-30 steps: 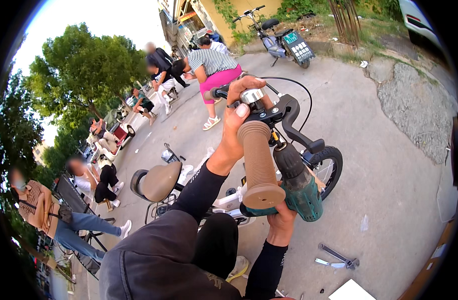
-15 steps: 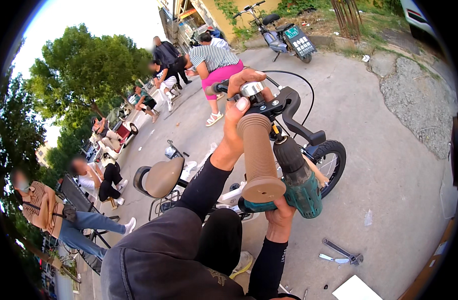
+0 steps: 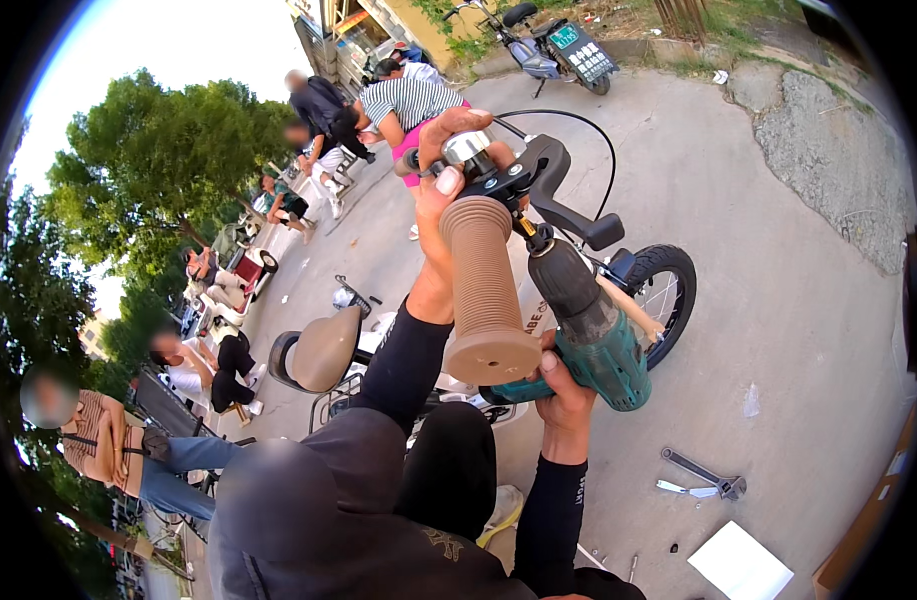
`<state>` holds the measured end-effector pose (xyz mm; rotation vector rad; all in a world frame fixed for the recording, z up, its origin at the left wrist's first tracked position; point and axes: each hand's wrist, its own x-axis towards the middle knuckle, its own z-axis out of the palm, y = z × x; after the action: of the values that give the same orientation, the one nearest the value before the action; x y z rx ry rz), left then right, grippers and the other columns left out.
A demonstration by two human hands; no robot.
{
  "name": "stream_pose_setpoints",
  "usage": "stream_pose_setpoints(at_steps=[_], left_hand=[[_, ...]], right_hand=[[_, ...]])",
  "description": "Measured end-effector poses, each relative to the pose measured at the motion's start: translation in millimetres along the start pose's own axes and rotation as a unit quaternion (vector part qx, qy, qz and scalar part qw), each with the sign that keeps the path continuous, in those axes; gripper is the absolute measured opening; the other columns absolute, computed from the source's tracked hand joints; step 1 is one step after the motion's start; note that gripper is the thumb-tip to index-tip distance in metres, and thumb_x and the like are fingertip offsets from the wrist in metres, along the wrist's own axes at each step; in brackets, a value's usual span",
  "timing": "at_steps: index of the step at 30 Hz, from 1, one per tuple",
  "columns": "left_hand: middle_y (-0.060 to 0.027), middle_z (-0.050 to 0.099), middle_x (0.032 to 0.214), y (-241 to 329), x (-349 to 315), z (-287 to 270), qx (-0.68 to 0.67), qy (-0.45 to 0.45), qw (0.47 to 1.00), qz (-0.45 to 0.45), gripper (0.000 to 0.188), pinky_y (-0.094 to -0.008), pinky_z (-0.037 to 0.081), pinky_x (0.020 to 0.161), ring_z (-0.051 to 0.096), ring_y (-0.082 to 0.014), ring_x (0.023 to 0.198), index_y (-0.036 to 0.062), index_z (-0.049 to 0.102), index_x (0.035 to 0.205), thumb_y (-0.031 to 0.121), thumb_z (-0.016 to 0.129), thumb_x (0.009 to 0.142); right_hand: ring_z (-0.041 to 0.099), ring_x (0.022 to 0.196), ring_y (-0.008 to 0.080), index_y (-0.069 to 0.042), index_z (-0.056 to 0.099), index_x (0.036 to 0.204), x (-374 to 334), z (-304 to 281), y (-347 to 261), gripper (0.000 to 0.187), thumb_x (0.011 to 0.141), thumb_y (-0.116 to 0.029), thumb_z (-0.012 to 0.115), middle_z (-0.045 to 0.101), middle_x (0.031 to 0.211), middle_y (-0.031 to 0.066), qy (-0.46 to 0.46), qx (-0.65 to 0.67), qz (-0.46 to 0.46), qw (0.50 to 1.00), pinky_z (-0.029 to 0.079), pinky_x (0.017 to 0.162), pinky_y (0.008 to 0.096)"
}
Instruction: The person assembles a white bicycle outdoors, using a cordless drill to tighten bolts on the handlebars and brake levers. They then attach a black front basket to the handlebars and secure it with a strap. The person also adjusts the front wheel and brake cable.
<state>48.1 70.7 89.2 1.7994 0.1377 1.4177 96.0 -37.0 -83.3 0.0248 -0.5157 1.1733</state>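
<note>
My left hand (image 3: 437, 225) is closed around a silver bicycle bell (image 3: 468, 148) on the handlebar, thumb on the near side and fingers over the top. Just below it, a ribbed brown handlebar grip (image 3: 482, 270) points toward me. Beside the bell, a black brake lever (image 3: 559, 185) is clamped to the bar. My right hand (image 3: 567, 395) holds a teal and black cordless drill (image 3: 609, 365) by its handle. Its bit reaches the underside of the lever clamp; the exact contact is hidden. The small bicycle's front wheel (image 3: 671, 305) stands beyond the drill.
The bicycle's brown saddle (image 3: 326, 348) is to the left. On the concrete at right lie an adjustable wrench (image 3: 714, 477), a white sheet (image 3: 741, 565) and small parts. A cardboard box (image 3: 859, 540) stands at the right edge. Several people sit or stand left; a scooter (image 3: 544, 45) is parked ahead.
The brown grip, the bell and my left hand appear a little higher and further left in the picture. My right hand still holds the drill, its bit at the lever clamp.
</note>
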Motion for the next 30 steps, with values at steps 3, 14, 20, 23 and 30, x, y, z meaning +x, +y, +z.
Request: stream_pose_setpoints(at_steps=[3,14,20,23,30], left_hand=[[-0.0181,0.062,0.089,-5.5,-2.4,-4.4,-0.055,0.056,0.997,0.006,0.048,-0.0314,0.055,0.055,0.064,-0.0229,0.066,0.0092,0.045,0.130,0.036,0.052,0.092],[-0.0149,0.059,0.079,-1.8,-4.1,-1.5,-0.030,0.034,0.999,-0.007,0.057,-0.0264,0.049,0.048,0.060,-0.0182,0.056,0.0035,0.046,0.127,0.041,0.061,0.088],[-0.0182,0.063,0.086,-2.7,-4.2,-6.9,-0.019,0.004,1.000,0.006,0.052,-0.0296,0.050,0.052,0.061,-0.0205,0.059,0.0074,0.045,0.130,0.038,0.054,0.090],[-0.0148,0.061,0.087,-0.2,-3.9,-1.7,-0.020,0.043,0.999,-0.009,0.056,-0.0272,0.052,0.052,0.062,-0.0186,0.060,0.0052,0.046,0.128,0.041,0.059,0.086],[-0.0122,0.059,0.091,3.4,-4.2,-0.1,-0.005,0.007,1.000,-0.006,0.056,-0.0262,0.053,0.058,0.063,-0.0166,0.069,0.0051,0.047,0.128,0.042,0.056,0.087]], right_hand=[[0.059,0.071,0.0193,0.001,0.061,0.098,-1.8,-1.7,5.4,0.021,0.085,-0.013,0.071,0.059,0.074,0.0078,0.004,0.001,0.007,1.000,0.049,0.070,0.0343],[0.060,0.074,0.0173,0.001,0.062,0.102,-1.7,-6.2,5.1,0.024,0.086,-0.015,0.072,0.063,0.080,0.0081,-0.001,-0.044,-0.003,0.999,0.048,0.073,0.0321],[0.060,0.076,0.0169,0.001,0.062,0.102,-1.8,-3.1,8.1,0.025,0.087,-0.015,0.072,0.062,0.081,0.0083,0.003,-0.042,-0.023,0.999,0.048,0.074,0.0325],[0.059,0.076,0.0168,0.001,0.062,0.102,-0.7,-3.9,5.3,0.024,0.086,-0.015,0.072,0.062,0.080,0.0082,-0.001,-0.045,-0.009,0.999,0.048,0.074,0.0326],[0.060,0.076,0.0175,0.001,0.061,0.102,-3.9,-4.1,7.6,0.025,0.086,-0.015,0.072,0.062,0.081,0.0084,0.006,-0.056,-0.016,0.998,0.050,0.076,0.0336]])
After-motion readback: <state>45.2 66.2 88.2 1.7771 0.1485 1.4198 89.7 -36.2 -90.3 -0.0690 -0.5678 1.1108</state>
